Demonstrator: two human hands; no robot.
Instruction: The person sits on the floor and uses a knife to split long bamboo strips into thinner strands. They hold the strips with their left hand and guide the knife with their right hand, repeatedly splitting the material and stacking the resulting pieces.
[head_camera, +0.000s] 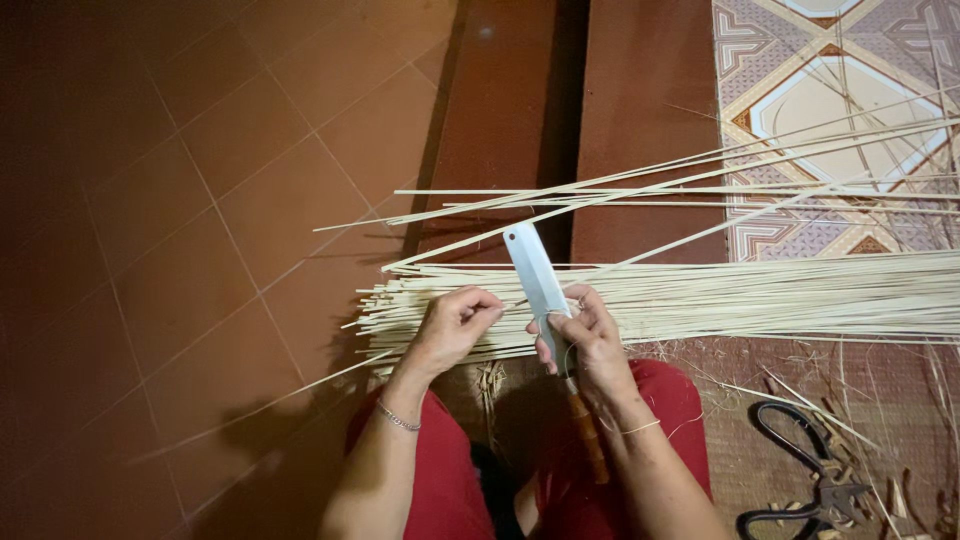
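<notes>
both hands (520, 330) hold a knife (535, 280), blade pointing up-left.

Dim warm light, dark left corners, sharp centre

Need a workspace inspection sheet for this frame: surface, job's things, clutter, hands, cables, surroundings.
Surface: red-brown tiled floor; woven mat at lower right.
Job's things: bundle of pale thin strips lying across the lap; loose strips fanned above it; flat broad knife blade pointing away from the person.
Clutter: black scissors on the mat among shavings and offcuts.
Hands: left hand pinches a strip at the bundle; right hand grips the knife near the blade's base.
Cables: nothing seen.
Surroundings: patterned tiles at upper right; person's red trousers; dim light.
</notes>
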